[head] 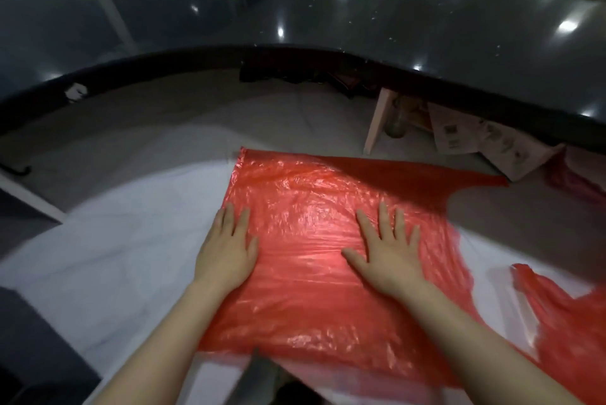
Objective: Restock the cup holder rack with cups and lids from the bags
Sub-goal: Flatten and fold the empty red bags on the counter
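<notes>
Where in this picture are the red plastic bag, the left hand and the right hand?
red plastic bag [305, 194]: head view, flat upper middle of the sheet.
left hand [226, 250]: head view, back of the hand.
right hand [390, 257]: head view, back of the hand.

No words or numbers can be read — the cardboard box [485, 142] at about two o'clock, under the dark counter [328, 17], has printed marks and square codes, all too blurry.
</notes>
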Demonstrator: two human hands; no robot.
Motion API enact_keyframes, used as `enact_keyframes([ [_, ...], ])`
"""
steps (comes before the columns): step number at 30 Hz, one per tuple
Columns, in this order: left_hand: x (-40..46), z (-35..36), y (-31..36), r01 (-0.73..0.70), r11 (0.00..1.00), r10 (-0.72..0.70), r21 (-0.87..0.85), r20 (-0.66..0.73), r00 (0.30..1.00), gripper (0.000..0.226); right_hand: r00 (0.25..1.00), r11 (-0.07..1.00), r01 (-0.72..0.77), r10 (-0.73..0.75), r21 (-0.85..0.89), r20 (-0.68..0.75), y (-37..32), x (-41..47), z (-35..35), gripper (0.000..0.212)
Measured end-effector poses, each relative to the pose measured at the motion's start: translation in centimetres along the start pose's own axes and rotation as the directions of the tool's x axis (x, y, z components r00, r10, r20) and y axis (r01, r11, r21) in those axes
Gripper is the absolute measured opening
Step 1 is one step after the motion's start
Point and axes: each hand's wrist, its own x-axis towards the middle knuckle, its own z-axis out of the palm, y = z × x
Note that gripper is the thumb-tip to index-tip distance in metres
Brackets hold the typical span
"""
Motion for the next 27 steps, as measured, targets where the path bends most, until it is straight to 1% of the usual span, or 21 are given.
enact_keyframes([
  [2, -0.1, 0.0, -0.6, -0.012, 1.0, 0.012, 0.0, 0.016, 1.0, 0.066, 0.999, 0.999, 0.031, -0.031, -0.035, -0.019, 0.6, 1.0, 0.1, 0.086],
  [4, -0.2, -0.2, -0.9, -0.045, 0.997, 0.046, -0.066, 0.026, 0.999, 0.069, 0.999, 0.997, 0.053, -0.053, -0.049, -0.005, 0.7, 1.9, -0.2, 0.085],
  [5, -0.3, -0.5, -1.1, -0.052, 0.987, 0.056, -0.155, 0.017, 0.998, 0.069, 0.998, 0.997, 0.066, -0.066, -0.041, 0.009, 0.7, 2.2, -0.5, 0.084],
  [7, -0.8, -1.2, -1.7, -0.018, 0.929, 0.008, -0.37, -0.029, 1.0, 0.067, 0.995, 0.995, 0.096, -0.097, 0.035, 0.001, 0.4, 2.3, -1.6, 0.082],
  [8, -1.1, -1.5, -2.3, 0.011, 0.897, -0.039, -0.442, -0.056, 0.998, 0.063, 0.993, 0.99, 0.11, -0.106, 0.085, -0.057, 0.4, 2.0, -2.1, 0.08],
  [9, -1.5, -1.7, -2.9, 0.042, 0.872, -0.089, -0.488, -0.073, 0.993, 0.059, 0.982, 0.984, 0.129, -0.109, 0.124, -0.152, 0.3, 1.5, -2.6, 0.076],
  [11, -3.0, -2.1, -3.6, 0.072, 0.823, -0.148, -0.563, -0.091, 0.985, 0.051, 0.927, 0.975, 0.177, -0.119, 0.135, -0.355, 0.0, -0.1, -3.5, 0.063],
  [12, -3.9, -2.3, -3.7, 0.063, 0.813, -0.156, -0.579, -0.112, 0.981, 0.048, 0.894, 0.971, 0.206, -0.138, 0.119, -0.426, -0.2, -1.0, -3.9, 0.056],
  [14, -5.9, -2.4, -3.8, 0.048, 0.826, -0.173, -0.562, -0.172, 0.97, 0.042, 0.837, 0.964, 0.249, -0.169, 0.087, -0.521, -0.6, -3.1, -4.1, 0.044],
  [15, -6.8, -2.4, -3.9, 0.066, 0.822, -0.208, -0.565, -0.19, 0.959, 0.038, 0.815, 0.962, 0.261, -0.173, 0.085, -0.553, -0.7, -4.1, -4.0, 0.038],
  [17, -9.1, -2.3, -3.8, 0.147, 0.793, -0.316, -0.591, -0.194, 0.929, 0.029, 0.809, 0.952, 0.281, -0.167, 0.122, -0.564, -0.7, -6.3, -3.9, 0.028],
  [19, -11.2, -2.0, -3.5, 0.22, 0.769, -0.402, -0.6, -0.188, 0.896, 0.028, 0.854, 0.947, 0.272, -0.155, 0.172, -0.497, -0.4, -8.2, -3.6, 0.019],
  [21, -13.0, -1.9, -3.3, 0.283, 0.736, -0.48, -0.615, -0.178, 0.859, 0.027, 0.891, 0.938, 0.271, -0.159, 0.216, -0.426, 0.0, -10.0, -3.0, 0.018],
  [23, -14.4, -2.1, -3.2, 0.346, 0.704, -0.541, -0.621, -0.152, 0.827, 0.026, 0.886, 0.92, 0.3, -0.17, 0.253, -0.431, 0.7, -11.9, -2.7, 0.019],
  [24, -15.1, -2.1, -3.3, 0.374, 0.701, -0.558, -0.608, -0.139, 0.818, 0.026, 0.883, 0.911, 0.31, -0.168, 0.273, -0.439, 1.0, -12.9, -2.4, 0.018],
  [27, -16.6, -2.0, -3.3, 0.456, 0.746, -0.573, -0.485, -0.117, 0.811, 0.017, 0.888, 0.914, 0.295, -0.155, 0.28, -0.433, 2.4, -15.3, -1.1, 0.017],
])
